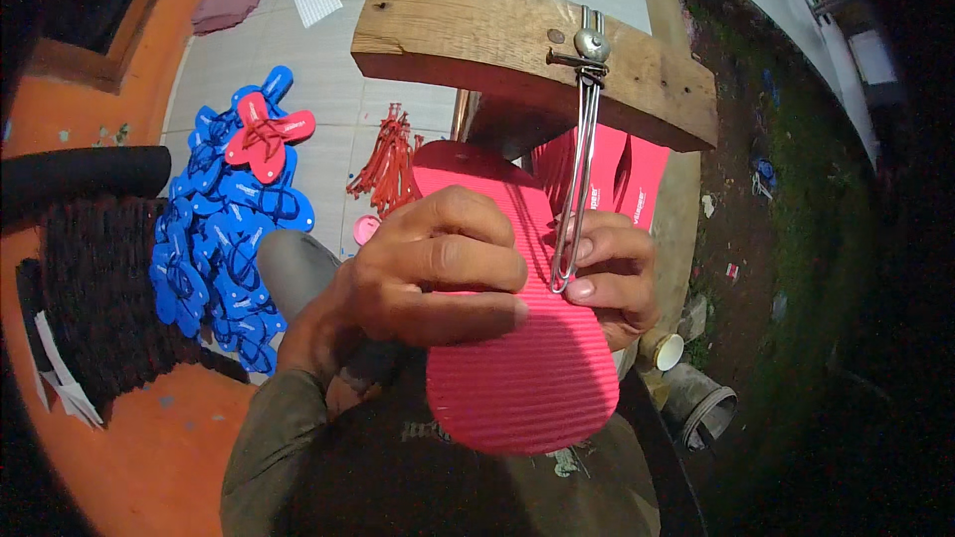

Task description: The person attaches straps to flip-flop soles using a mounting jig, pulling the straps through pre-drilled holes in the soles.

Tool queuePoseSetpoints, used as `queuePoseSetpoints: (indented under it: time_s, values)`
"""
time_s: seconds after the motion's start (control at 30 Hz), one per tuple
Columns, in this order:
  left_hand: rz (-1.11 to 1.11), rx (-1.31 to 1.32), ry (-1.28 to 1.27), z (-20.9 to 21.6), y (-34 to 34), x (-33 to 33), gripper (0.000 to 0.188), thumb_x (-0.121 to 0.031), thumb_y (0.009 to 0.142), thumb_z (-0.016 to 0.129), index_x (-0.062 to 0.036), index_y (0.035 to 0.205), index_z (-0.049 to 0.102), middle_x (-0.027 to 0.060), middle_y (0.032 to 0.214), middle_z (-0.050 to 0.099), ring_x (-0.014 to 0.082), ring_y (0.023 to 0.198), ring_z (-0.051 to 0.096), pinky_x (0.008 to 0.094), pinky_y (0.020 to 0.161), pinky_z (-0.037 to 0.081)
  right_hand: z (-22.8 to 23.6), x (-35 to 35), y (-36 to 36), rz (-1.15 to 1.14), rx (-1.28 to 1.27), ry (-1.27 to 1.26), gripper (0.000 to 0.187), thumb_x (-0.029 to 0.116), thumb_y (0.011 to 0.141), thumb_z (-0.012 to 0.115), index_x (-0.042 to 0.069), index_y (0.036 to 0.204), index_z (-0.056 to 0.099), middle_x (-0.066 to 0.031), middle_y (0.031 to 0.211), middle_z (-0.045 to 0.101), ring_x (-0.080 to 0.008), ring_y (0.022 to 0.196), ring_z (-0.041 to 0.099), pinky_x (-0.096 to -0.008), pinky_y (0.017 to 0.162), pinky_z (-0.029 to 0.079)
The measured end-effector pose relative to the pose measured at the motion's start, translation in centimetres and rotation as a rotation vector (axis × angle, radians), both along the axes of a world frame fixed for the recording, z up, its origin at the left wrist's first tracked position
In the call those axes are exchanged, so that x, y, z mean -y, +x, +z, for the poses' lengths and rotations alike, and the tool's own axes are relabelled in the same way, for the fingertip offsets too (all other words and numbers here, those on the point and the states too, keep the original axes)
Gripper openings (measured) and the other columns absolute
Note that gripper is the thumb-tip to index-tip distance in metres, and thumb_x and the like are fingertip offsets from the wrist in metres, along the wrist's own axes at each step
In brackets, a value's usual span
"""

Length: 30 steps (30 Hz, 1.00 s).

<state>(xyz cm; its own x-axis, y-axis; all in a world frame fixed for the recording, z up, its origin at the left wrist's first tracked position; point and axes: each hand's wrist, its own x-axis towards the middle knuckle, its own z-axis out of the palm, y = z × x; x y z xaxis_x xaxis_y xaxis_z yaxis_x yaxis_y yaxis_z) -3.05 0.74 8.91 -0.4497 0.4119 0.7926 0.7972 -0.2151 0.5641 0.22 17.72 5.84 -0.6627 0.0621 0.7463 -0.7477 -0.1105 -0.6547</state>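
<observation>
We hold the pink ribbed foam sole (522,388) in front of us | left hand (438,264) curled closed on it, probably steadying it | right hand (622,283) half-curled by the silvery metal wire loop (589,109) fixed to the brown wooden beam (477,30), its grip unclear to us | pale tiled floor (333,89), orange wall (75,119) leftward

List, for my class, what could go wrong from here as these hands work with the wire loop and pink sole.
1. The right hand has fingertips close beside the tip of the wire loop, so a slip might pinch or scrape them.
2. The pink sole lies under that tip and might be scratched if the wire presses down.
3. A bent nail juts from the wooden beam and could catch a finger.
</observation>
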Motion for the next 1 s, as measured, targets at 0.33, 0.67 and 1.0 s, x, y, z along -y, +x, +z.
queuePoseSetpoints:
  time_s: [0.33, 0.67, 1.0]
  values:
    - [-0.017, 0.001, 0.040, -0.4, -0.8, -0.2, 0.023, -0.009, 0.064, 0.064, -0.0018, 0.085, 0.059, 0.0068, 0.085, 0.057, 0.0231, 0.076, 0.054, 0.0345, 0.064, 0.046, -0.2, 0.2, -0.2, -0.021, 0.027, -0.019, 0.019, 0.015, 0.067, 0.069, 0.003, 0.080, 0.062, -0.0134, 0.086, 0.058, -0.0271, 0.081, 0.056, -0.0375, 0.073, 0.047]
    - [0.559, 0.149, -0.045, 4.4, 0.6, -2.5, 0.039, -0.027, 0.075, 0.065, 0.0009, 0.100, 0.056, 0.0110, 0.097, 0.058, 0.0194, 0.088, 0.055, 0.0308, 0.071, 0.045, 4.8, -0.1, 2.4, -0.360, 0.497, -0.214, 0.036, 0.011, 0.071, 0.066, -0.001, 0.102, 0.053, -0.0138, 0.095, 0.058, -0.0212, 0.085, 0.056, -0.0339, 0.078, 0.045]
    - [0.292, 0.590, -0.041, 4.1, 2.0, -1.0, 0.039, -0.024, 0.079, 0.064, -0.0003, 0.107, 0.050, 0.0051, 0.090, 0.060, 0.0099, 0.080, 0.055, 0.0232, 0.070, 0.045, 6.3, 0.9, 2.6, -0.048, 0.586, -0.044, 0.022, 0.012, 0.078, 0.063, -0.003, 0.095, 0.059, -0.0055, 0.085, 0.061, -0.0095, 0.075, 0.055, -0.0220, 0.069, 0.043]
